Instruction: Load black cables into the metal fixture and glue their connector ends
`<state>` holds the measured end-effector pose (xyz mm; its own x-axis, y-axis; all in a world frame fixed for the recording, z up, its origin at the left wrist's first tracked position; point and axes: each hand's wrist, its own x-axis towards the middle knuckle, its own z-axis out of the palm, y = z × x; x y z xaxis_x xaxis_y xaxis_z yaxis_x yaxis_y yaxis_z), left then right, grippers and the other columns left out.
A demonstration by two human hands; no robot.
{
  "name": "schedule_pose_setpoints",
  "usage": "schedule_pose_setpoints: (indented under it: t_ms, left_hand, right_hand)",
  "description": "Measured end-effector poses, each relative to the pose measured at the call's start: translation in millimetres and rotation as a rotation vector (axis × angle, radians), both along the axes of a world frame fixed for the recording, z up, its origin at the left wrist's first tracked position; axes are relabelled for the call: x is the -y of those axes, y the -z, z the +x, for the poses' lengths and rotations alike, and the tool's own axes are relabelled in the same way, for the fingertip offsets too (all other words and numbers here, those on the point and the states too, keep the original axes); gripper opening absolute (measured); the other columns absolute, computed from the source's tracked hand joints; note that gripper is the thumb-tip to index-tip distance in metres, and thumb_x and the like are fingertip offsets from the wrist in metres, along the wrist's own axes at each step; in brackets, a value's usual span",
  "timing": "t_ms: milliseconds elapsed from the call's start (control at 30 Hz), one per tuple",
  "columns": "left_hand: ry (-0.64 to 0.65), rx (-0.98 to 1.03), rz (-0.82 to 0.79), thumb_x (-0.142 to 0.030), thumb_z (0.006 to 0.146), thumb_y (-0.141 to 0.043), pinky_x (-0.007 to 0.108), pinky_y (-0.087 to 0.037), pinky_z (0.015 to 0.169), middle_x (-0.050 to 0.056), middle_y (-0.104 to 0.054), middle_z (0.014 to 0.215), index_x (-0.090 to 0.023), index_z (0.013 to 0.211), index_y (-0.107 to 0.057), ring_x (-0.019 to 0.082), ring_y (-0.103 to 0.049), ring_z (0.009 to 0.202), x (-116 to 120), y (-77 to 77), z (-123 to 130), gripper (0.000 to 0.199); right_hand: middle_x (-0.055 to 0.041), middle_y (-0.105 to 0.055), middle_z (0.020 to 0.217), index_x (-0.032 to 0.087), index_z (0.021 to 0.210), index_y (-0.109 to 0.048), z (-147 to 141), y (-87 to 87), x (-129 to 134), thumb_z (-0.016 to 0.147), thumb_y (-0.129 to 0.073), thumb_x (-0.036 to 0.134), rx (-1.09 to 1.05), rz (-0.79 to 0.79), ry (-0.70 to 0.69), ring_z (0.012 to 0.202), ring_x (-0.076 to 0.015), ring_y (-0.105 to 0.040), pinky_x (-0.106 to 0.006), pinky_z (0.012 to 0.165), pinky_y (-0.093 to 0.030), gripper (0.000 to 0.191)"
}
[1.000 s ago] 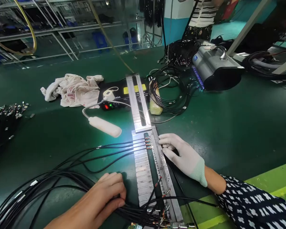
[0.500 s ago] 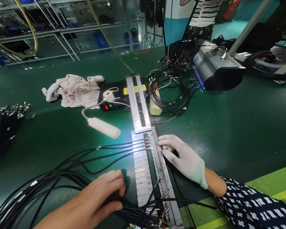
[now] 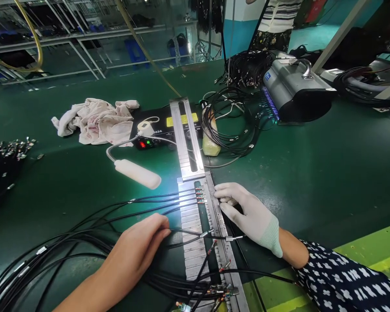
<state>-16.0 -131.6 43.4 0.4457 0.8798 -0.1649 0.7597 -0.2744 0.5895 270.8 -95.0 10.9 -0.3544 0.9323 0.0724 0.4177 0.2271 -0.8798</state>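
Visibly slim and black with silvery metal plugs (image 3: 231,238), two cables (image 3: 185,232) stretched over the slotted metal fixture (image 3: 191,256). The bare left hand (image 3: 139,247) pinched at least one, thumb against fingers; the gloved right hand (image 3: 248,212), half-open, rested its fingertips on the fixture's edge. Plugs pointed rightward, long axes crosswise to the fixture

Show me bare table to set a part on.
Bare green tabletop lies between the gloved right hand and the grey machine; another patch in front of the cloth, left of the lamp. Crowded: around the left hand, with black cables and the metal fixture.
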Motion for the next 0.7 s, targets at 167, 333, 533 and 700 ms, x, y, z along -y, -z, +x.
schedule_pose_setpoints:
  t_ms: [167, 333, 533, 700]
  left_hand:
    - [0.022, -0.088, 0.269, -0.030, 0.098, -0.040, 0.025, -0.039, 0.063, 0.000, -0.051, 0.079, -0.022, 0.087, -0.048, 0.015, -0.049, 0.069, -3, 10.5, -15, 0.016]
    - [0.026, -0.160, 0.467, -0.030, 0.097, -0.044, 0.027, -0.042, 0.071, 0.002, -0.054, 0.085, -0.020, 0.093, -0.051, 0.016, -0.052, 0.076, -2, 11.8, -59, 0.013]
    - [0.087, -0.296, 0.623, -0.022, 0.094, -0.050, 0.039, -0.038, 0.087, 0.009, -0.057, 0.108, -0.018, 0.109, -0.054, 0.025, -0.053, 0.102, -1, 8.9, -45, 0.017]
    - [0.165, -0.063, 0.400, -0.019, 0.095, -0.048, 0.034, -0.039, 0.079, 0.005, -0.057, 0.100, -0.019, 0.112, -0.052, 0.020, -0.050, 0.091, -15, 11.2, 16, 0.017]
  right_hand:
    - [0.0010, -0.053, 0.127, 0.028, 0.110, -0.060, 1, 0.8, 1, 0.090, -0.053, 0.013, 0.016, -0.009, 0.005, 0.104, -0.0160, -0.059, -0.033, 0.092, -0.053, 0.027]
    - [0.0022, -0.054, 0.126, 0.029, 0.110, -0.060, 1, 2.1, -1, 0.089, -0.053, 0.011, 0.016, 0.008, 0.003, 0.102, -0.0147, -0.059, -0.032, 0.092, -0.052, 0.028]
    - [0.0011, -0.053, 0.128, 0.030, 0.112, -0.059, 1, 1.6, 0, 0.090, -0.052, 0.015, 0.036, 0.021, -0.007, 0.108, -0.0171, -0.057, -0.034, 0.091, -0.053, 0.027]
    - [-0.0047, -0.043, 0.142, 0.026, 0.127, -0.054, -5, 0.6, 5, 0.088, -0.057, 0.019, 0.256, 0.252, -0.033, 0.131, -0.0283, -0.036, -0.053, 0.108, -0.035, 0.039]
